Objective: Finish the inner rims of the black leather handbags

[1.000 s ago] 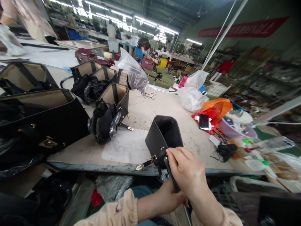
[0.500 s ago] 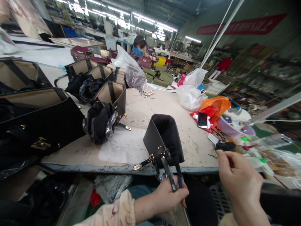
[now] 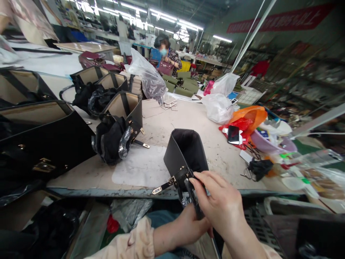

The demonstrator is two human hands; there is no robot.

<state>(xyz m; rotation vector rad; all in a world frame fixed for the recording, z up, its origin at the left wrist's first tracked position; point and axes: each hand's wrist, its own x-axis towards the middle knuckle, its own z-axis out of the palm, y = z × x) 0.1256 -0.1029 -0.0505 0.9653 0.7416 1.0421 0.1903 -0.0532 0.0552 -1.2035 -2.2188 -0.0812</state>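
Observation:
A small black handbag (image 3: 172,153) with a dark lining rests on its side at the table's front edge, its mouth facing up and away from me. A strap with a gold metal tip (image 3: 159,189) sticks out to its left. My left hand (image 3: 185,225) is closed round the bag's plastic-wrapped handle (image 3: 192,194), below the table edge. Over the bag's near rim, my right hand (image 3: 221,201) pinches with thumb and forefinger where the handle joins. Its other fingers are bent over the bag, and what lies between the fingertips is partly hidden.
More black handbags (image 3: 48,136) stand at the left, some with tan insides showing. A white sheet (image 3: 137,169) lies on the table (image 3: 229,169). At the right are a phone (image 3: 233,134), plastic bags (image 3: 218,108) and a purple basin (image 3: 277,144). A co-worker (image 3: 164,54) handles a maroon bag beyond.
My right hand has come left from beside the table's right end onto the bag's near rim and handle. My left hand keeps its hold, and the bag has barely moved.

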